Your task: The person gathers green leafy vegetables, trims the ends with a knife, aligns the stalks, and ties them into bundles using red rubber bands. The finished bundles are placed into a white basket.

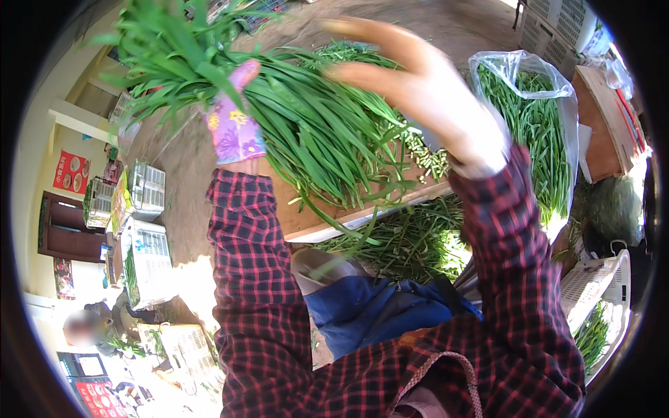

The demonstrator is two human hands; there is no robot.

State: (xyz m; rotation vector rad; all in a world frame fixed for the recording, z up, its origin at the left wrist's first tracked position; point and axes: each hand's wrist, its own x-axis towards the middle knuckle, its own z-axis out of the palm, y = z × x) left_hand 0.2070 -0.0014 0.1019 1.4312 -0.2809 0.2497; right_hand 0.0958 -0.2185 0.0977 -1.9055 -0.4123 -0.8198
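My left hand [235, 125], in a purple floral glove, grips a bunch of leafy garlic chives [313, 125] with the thumb lying over the blades. Upper leaves fan out past the glove and look blurred. My right hand [418, 83] is bare and motion-blurred, raised over the stem side of the chives with fingers apart and nothing in them. Below the bunch is a wooden board [298, 219] with a pale edge. Short cut stem ends [431, 159] lie on it near the right wrist. Part of the board is hidden under the leaves.
A clear plastic bag [567, 125] full of chives stands at right. Loose leaves [397, 240] are heaped between the board and my knees. A white basket [622, 282] with greens is at lower right. White crates [149, 256] stand at left, and another person [86, 329] is beyond.
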